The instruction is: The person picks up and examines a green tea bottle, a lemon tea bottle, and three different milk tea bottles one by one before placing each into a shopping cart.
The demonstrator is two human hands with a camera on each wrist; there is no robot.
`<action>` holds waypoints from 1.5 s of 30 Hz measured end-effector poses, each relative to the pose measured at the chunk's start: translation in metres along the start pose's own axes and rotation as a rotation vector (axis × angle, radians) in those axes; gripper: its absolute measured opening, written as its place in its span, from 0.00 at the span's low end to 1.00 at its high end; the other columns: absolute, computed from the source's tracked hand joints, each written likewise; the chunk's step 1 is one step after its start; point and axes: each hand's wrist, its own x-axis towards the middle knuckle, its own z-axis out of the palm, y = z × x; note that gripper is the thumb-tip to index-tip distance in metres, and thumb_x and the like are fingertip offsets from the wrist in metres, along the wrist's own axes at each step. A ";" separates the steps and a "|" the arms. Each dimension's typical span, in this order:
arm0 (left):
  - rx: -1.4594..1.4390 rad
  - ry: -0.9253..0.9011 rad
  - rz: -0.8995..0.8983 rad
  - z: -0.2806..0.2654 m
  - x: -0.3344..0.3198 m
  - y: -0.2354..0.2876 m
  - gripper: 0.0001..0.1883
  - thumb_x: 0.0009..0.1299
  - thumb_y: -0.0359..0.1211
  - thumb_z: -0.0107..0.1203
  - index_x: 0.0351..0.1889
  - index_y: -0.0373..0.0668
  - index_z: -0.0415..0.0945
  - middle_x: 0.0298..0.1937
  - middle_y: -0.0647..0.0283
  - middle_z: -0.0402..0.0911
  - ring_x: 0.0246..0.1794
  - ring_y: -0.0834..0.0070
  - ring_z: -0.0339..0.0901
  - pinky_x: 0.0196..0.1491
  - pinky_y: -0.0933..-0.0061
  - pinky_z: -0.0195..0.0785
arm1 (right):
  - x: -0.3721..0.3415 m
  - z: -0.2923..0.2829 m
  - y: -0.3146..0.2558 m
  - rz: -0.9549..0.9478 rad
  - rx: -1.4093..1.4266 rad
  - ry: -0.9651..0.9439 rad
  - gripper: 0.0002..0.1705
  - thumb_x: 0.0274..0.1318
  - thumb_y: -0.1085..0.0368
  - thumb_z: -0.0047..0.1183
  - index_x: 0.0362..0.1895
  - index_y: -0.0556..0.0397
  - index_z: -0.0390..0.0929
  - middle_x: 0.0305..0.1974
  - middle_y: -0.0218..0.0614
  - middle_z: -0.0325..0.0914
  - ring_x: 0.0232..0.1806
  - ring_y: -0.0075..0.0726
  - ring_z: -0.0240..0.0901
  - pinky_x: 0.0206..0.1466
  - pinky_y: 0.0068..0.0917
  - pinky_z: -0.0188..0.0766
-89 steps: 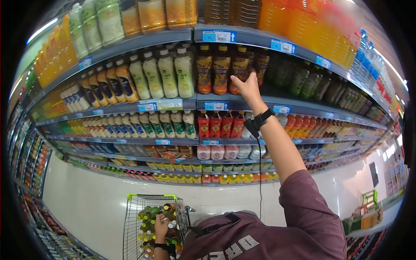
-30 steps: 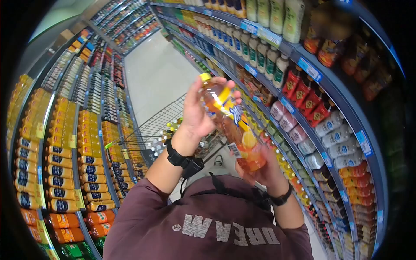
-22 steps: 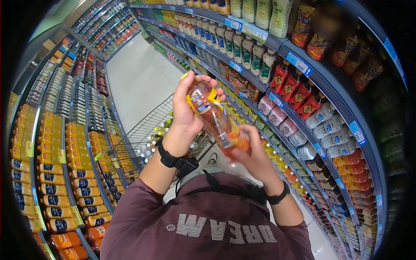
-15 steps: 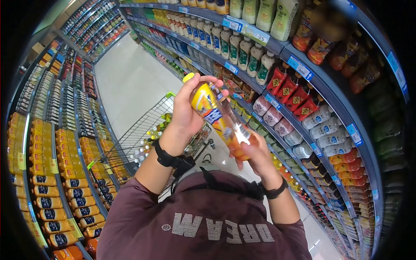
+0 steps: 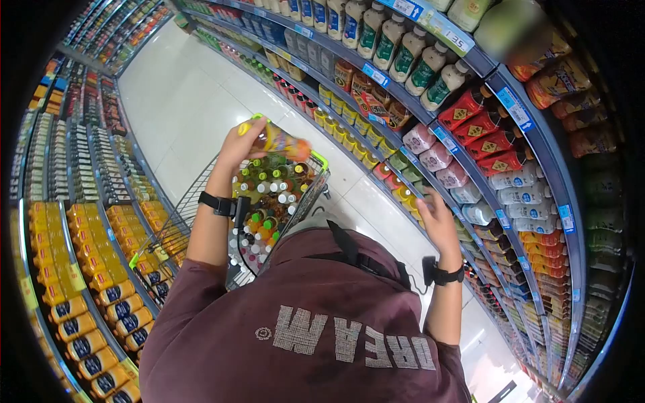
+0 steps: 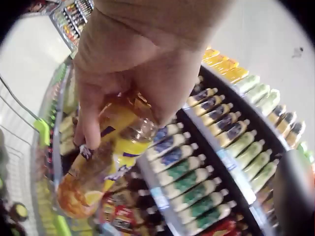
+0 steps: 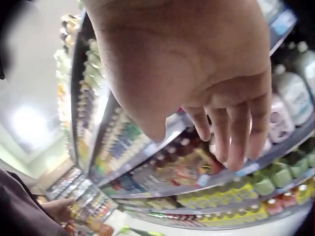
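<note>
My left hand (image 5: 238,144) grips a bottle of amber drink (image 5: 281,142) near its yellow-capped end, thumb and fingers round it. The bottle lies nearly level above the shopping cart (image 5: 183,213). Its yellow label with a lemon slice shows in the left wrist view, where the palm hides the neck of the drink bottle (image 6: 110,164). Beneath it, the cart holds many upright bottles (image 5: 275,185) with green, white and yellow caps. My right hand (image 5: 438,220) is apart from the bottle, beside the right-hand shelves, fingers loosely extended and holding nothing, as the right wrist view also shows.
Tall drink shelves (image 5: 500,91) line the right side, with red bottles (image 5: 494,134) and white-capped bottles (image 5: 410,57). Another shelf wall with yellow bottles (image 5: 87,248) runs along the left. Pale floor tiles (image 5: 181,94) stretch between them, and the cart's green corner (image 5: 320,161) faces the right shelves.
The bottle came from the right-hand shelf into both hands and was turned about. The right hand has since let go, and the left hand has carried the bottle left over the cart.
</note>
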 end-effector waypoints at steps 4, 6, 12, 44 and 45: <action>0.255 0.136 -0.096 -0.040 0.075 -0.079 0.30 0.72 0.56 0.62 0.56 0.39 0.82 0.46 0.58 0.86 0.45 0.73 0.85 0.43 0.70 0.82 | -0.040 0.019 0.140 0.354 -0.047 0.048 0.30 0.70 0.46 0.56 0.62 0.56 0.75 0.40 0.48 0.86 0.41 0.43 0.84 0.47 0.36 0.78; 0.344 0.171 -0.047 -0.046 0.128 -0.147 0.28 0.70 0.53 0.65 0.55 0.37 0.83 0.46 0.55 0.86 0.46 0.71 0.84 0.45 0.68 0.80 | -0.080 0.030 0.191 0.439 -0.232 0.013 0.28 0.69 0.46 0.57 0.59 0.56 0.75 0.40 0.47 0.86 0.40 0.41 0.84 0.44 0.35 0.78; 0.092 0.022 0.124 -0.013 0.192 -0.246 0.26 0.67 0.40 0.70 0.58 0.36 0.81 0.48 0.57 0.86 0.47 0.71 0.83 0.53 0.68 0.75 | -0.181 0.060 0.235 0.984 0.170 -0.117 0.24 0.68 0.47 0.57 0.59 0.49 0.75 0.46 0.42 0.85 0.39 0.35 0.84 0.39 0.29 0.77; 0.036 -0.452 0.010 0.070 0.278 -0.318 0.23 0.62 0.15 0.63 0.56 0.34 0.73 0.45 0.57 0.86 0.45 0.65 0.85 0.50 0.64 0.81 | -0.119 -0.087 0.002 0.349 -0.169 0.674 0.18 0.69 0.62 0.59 0.57 0.57 0.78 0.46 0.41 0.85 0.47 0.36 0.83 0.51 0.33 0.79; 0.058 -0.498 0.038 0.065 0.283 -0.326 0.25 0.60 0.24 0.69 0.56 0.34 0.73 0.48 0.51 0.86 0.47 0.56 0.86 0.51 0.61 0.81 | -0.092 -0.108 -0.036 0.332 -0.033 0.709 0.16 0.68 0.65 0.59 0.56 0.58 0.78 0.47 0.41 0.85 0.52 0.34 0.82 0.54 0.32 0.78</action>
